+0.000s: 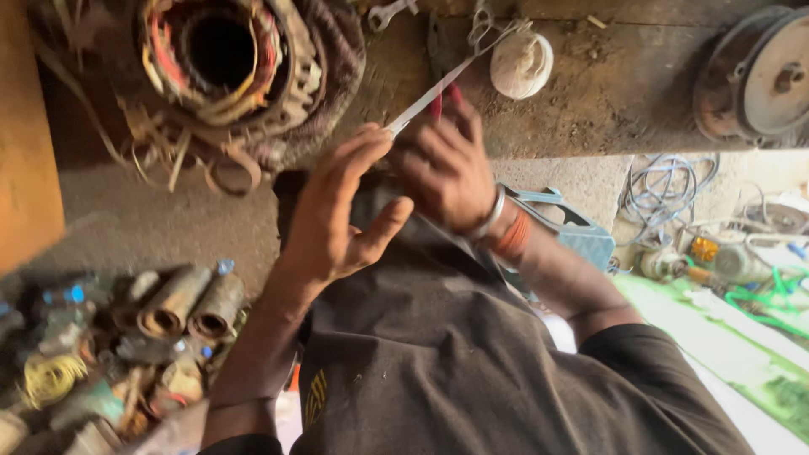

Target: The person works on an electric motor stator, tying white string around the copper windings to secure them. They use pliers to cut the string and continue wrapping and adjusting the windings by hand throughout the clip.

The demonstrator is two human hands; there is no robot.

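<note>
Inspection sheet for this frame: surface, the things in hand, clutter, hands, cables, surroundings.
Surface: dusty wooden workbench, worn and stained.
Things in hand: white strip stretched up toward a ball of white twine; wound motor stator with loose insulation strips beside it.
Clutter: spanner at the bench's top edge; metal end cover at right; pile of rolled tubes and scrap parts at lower left.
Hands: left hand open, fingertips on the strip; right hand gripping it, bangle on the wrist.
Cables: grey wire coil; green wire.
Surroundings: blue plastic crate; small motor parts on the floor.
</note>
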